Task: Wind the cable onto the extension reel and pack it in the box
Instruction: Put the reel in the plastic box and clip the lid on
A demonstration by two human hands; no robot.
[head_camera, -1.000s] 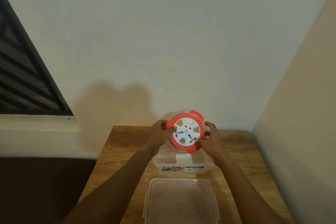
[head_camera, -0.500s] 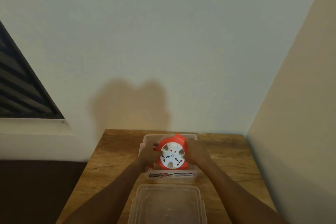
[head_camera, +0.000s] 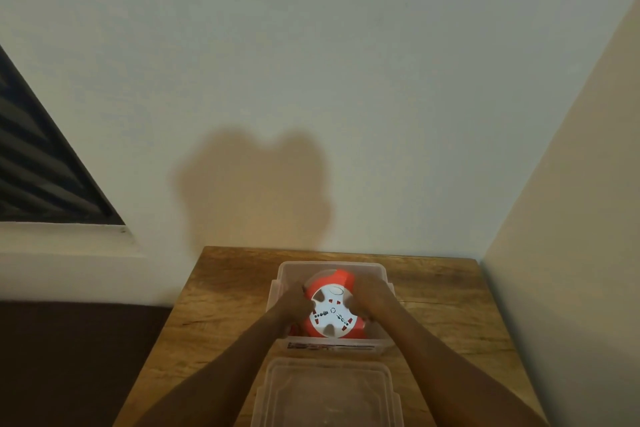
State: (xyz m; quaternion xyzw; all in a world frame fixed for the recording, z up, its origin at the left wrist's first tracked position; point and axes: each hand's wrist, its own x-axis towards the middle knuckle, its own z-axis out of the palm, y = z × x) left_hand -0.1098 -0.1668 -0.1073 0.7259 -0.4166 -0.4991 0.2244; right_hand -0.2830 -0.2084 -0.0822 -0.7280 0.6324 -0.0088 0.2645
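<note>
- Lying nearest the viewer, the lid point(head_camera: 327, 395) is a clear, rounded-cornered plastic rectangle, flat on the wooden table point(head_camera: 221, 291) just in front of the box and not yet fitted.
- Both forearms reach forward over the lid's sides and end inside the box point(head_camera: 332, 266), a translucent plastic tub with thin walls, a flanged rim and a printed label strip along its near wall.
- Between the hands sits the extension reel point(head_camera: 331, 311): a round orange body with a white, spoked socket face turned up and tilted slightly toward the viewer, already down inside the box.
- The left hand point(head_camera: 294, 305) grips the reel's left edge and the right hand point(head_camera: 372, 298) grips its right edge, fingers curled round the rim, though the fingertips are blurred and partly hidden by the reel.
- The relation that matters, as I judge it: the reel lies dead centre between the two grips, equally near each hand, its flat face roughly parallel to the box floor, so letting go means drawing each hand outward and up through the narrow gap between rim and box wall.
- Whether the reel rests on the floor of the box cannot be told, nor can any wound cable be seen.
- Beyond the box the grained tabletop ends at a plain pale wall bearing a soft shadow, with a dark slatted panel point(head_camera: 38, 166) far left.
</note>
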